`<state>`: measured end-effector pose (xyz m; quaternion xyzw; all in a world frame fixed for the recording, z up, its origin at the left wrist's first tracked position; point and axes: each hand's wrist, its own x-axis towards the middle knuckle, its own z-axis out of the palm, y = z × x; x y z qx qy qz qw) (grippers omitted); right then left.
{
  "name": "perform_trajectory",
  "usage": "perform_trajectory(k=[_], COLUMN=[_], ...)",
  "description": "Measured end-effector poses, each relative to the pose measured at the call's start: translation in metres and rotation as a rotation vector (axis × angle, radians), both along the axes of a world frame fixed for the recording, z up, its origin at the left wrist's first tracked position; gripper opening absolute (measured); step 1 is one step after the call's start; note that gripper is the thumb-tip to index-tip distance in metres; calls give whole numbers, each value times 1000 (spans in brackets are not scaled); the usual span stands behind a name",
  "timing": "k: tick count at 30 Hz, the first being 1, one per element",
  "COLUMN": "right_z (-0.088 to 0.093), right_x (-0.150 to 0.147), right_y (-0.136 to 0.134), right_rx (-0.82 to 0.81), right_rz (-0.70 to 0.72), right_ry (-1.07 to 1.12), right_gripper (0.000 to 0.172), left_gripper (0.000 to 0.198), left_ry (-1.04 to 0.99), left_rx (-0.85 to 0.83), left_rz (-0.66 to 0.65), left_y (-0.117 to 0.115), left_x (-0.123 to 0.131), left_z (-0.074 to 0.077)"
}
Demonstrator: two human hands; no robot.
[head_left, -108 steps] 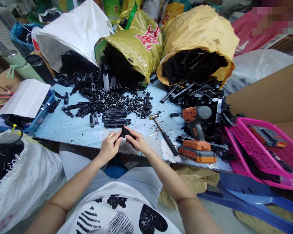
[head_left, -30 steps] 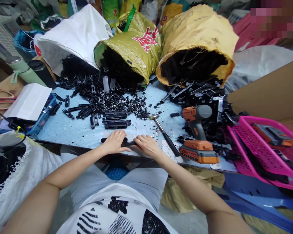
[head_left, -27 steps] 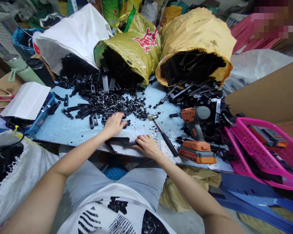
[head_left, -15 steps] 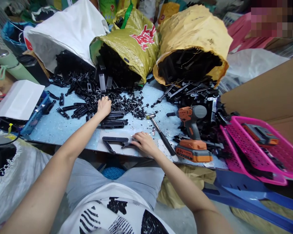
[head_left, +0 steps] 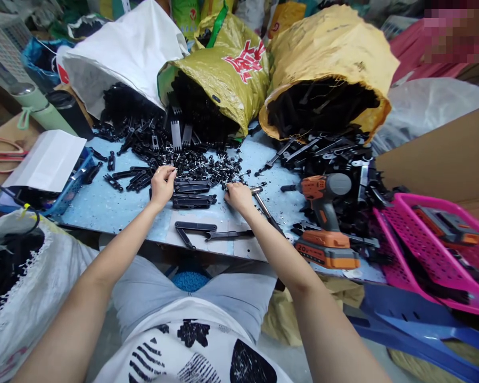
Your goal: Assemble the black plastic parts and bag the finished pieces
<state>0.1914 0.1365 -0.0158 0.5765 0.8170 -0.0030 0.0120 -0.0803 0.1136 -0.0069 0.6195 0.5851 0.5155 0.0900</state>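
My left hand (head_left: pixel 163 186) is closed in a pinch at the left edge of a pile of small black-headed metal pins (head_left: pixel 199 166); what its fingertips hold is too small to make out. At the pile's right edge my right hand (head_left: pixel 239 197) has its fingers curled together, their tips partly hidden. Between the hands lie stacked black folding arms (head_left: pixel 193 201). Nearer me on the table, a jointed black arm (head_left: pixel 195 227) rests bent beside a long black bar (head_left: pixel 229 234). A hammer (head_left: pixel 265 206) lies just right of my right hand, partly behind it.
An orange cordless drill (head_left: pixel 323 213) stands at the right, near pink baskets (head_left: pixel 435 266). White (head_left: pixel 123 48), olive (head_left: pixel 223 69) and yellow (head_left: pixel 331 48) sacks spill black parts along the back. A blue basket (head_left: pixel 64 197) and a green bottle (head_left: pixel 43 109) are at the left.
My right hand has left the bent arm and bar and moved forward to the pins. My left hand has drawn slightly back, its fingers now pinched. The view has shifted a little left.
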Motion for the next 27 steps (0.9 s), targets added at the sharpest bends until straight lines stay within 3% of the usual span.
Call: perform_trajectory(k=[3, 6, 8, 11, 14, 17, 22, 27], right_z=[3, 13, 23, 37, 46, 53, 66, 71], right_x=[6, 11, 12, 13, 12, 8, -3, -11], right_y=[-13, -32, -49, -73, -87, -92, -93, -97], right_rx=[60, 30, -71, -279, -407, -416, -415, -404], right_rz=[16, 51, 110, 208, 262, 298, 371, 420], right_ry=[118, 379, 553, 694, 660, 547, 454, 254], right_gripper=[27, 31, 30, 25, 22, 21, 22, 23], left_gripper=[23, 25, 27, 31, 29, 25, 22, 25], left_ry=[-1, -135, -264, -329, -183, -34, 43, 323], left_rx=[-8, -66, -96, -112, -124, -109, -13, 80], left_rz=[45, -4, -56, -68, -36, -19, 7, -112], left_y=[3, 0, -15, -61, -112, -142, -152, -154], left_x=[-3, -3, 0, 6, 14, 18, 19, 15], left_z=[-5, -5, -6, -11, -18, -22, -25, -28])
